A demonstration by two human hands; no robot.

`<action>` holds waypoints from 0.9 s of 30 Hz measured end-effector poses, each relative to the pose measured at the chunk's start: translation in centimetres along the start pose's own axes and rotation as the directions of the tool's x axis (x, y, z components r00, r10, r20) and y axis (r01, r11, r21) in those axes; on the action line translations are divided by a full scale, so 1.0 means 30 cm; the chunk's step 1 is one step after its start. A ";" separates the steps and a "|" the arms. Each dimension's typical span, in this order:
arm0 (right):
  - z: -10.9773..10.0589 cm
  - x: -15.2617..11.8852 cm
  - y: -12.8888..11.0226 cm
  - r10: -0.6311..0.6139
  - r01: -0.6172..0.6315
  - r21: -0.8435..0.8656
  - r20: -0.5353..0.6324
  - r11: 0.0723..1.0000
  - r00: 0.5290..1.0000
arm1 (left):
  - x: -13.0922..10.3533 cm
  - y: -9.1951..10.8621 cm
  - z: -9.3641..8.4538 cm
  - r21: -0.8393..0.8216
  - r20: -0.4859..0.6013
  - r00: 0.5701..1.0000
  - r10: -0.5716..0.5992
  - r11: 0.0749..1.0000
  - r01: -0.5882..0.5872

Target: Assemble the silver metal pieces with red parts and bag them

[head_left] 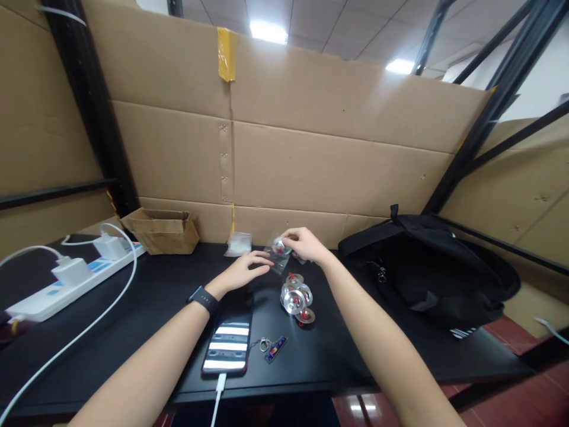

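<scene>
My right hand (302,243) reaches toward the back of the black table and pinches a round silver metal disc (279,245) with a red part on it. Beneath the disc lies a clear plastic bag (278,262). Just left of the bag is my left hand (244,270), fingers stretched out, its fingertips at the bag's edge; a dark watch (203,299) is on that wrist. Nearer to me, a loose pile of similar silver discs (294,301) with red parts rests on the table between my forearms.
A phone (228,341) on a charging cable lies at the front, beside a keyring with a colourful tag (276,349). A white power strip (66,284) and a cardboard box (164,232) stand left. Behind are a small clear packet (239,244) and cardboard wall; right, a black bag (427,267).
</scene>
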State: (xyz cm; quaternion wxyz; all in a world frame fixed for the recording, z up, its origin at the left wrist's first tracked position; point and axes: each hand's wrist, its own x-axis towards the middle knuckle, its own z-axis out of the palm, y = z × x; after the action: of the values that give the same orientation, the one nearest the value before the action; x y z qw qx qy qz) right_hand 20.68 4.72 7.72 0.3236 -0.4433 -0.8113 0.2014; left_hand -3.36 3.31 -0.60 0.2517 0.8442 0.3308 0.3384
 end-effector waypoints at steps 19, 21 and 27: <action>-0.048 -0.228 0.119 -0.070 0.069 -0.049 -0.030 0.996 0.997 | -0.018 0.104 0.059 0.043 0.164 0.976 0.143 0.987 -0.152; -0.039 -0.229 0.117 -0.076 0.075 -0.041 -0.028 0.996 0.997 | -0.018 0.103 0.061 0.052 0.169 0.975 0.142 0.987 -0.153; -0.041 -0.233 0.101 -0.099 0.094 -0.036 -0.197 0.995 0.975 | -0.017 0.098 0.064 0.063 0.153 0.981 0.122 0.989 -0.133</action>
State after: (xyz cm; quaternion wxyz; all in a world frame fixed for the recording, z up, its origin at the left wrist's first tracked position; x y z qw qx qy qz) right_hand 26.10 0.41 4.32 0.4063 -0.4254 -0.7982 0.1294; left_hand -1.08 0.62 -0.14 0.2227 0.8951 0.2684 0.2777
